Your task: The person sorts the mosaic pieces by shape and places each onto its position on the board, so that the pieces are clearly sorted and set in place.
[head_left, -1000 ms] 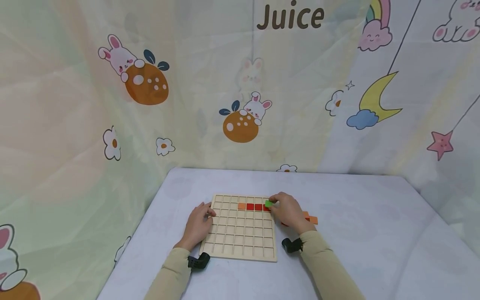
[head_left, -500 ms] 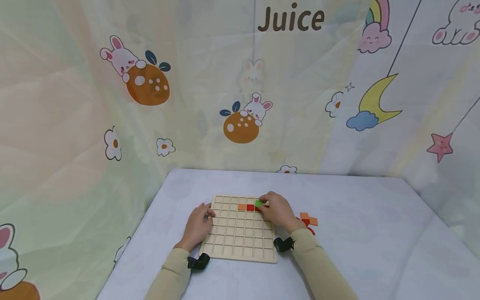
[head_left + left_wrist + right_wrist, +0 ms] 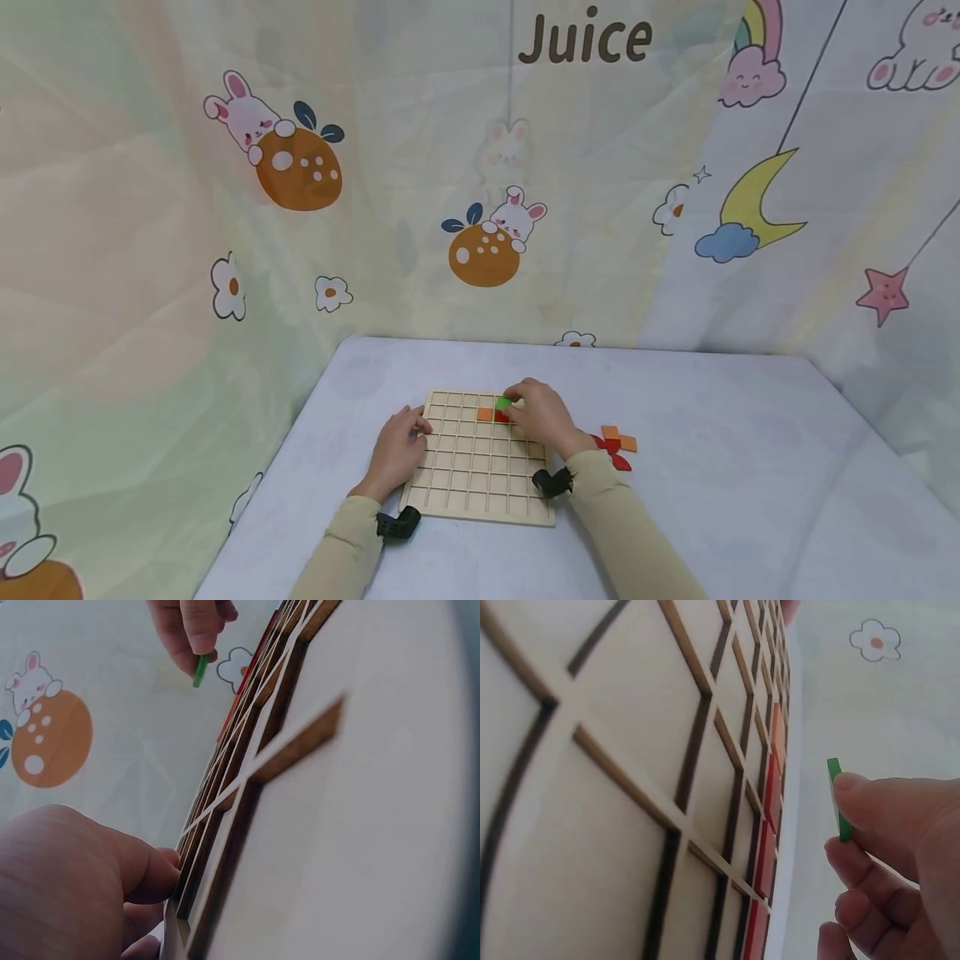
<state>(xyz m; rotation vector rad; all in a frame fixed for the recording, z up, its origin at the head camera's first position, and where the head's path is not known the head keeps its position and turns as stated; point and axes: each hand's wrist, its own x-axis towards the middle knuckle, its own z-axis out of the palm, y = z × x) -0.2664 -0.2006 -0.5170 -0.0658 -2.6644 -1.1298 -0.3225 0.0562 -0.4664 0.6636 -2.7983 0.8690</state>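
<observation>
A light wooden grid board [image 3: 472, 475] lies on the table. Gripping its left edge is my left hand [image 3: 396, 448], fingers bent at the rim. My right hand [image 3: 543, 417] pinches a green square tile [image 3: 502, 402] between thumb and fingers over the far part of the board. The right wrist view shows this tile held on edge, apart from the board. In a row near the far side sit an orange tile [image 3: 485, 414] and several red tiles [image 3: 765, 859]; in the head view the right hand partly hides the red ones.
Right of the board lie loose orange square tiles [image 3: 627, 443] and red pieces [image 3: 619, 462], some with curved edges. Black wrist cameras [image 3: 552, 482] sit on both wrists. A printed cloth backdrop [image 3: 390, 167] rises behind the white table [image 3: 720, 467].
My right hand has moved left over the board with the green tile, from its right edge toward the orange tile. Loose red pieces have come into sight. My left hand has stayed put.
</observation>
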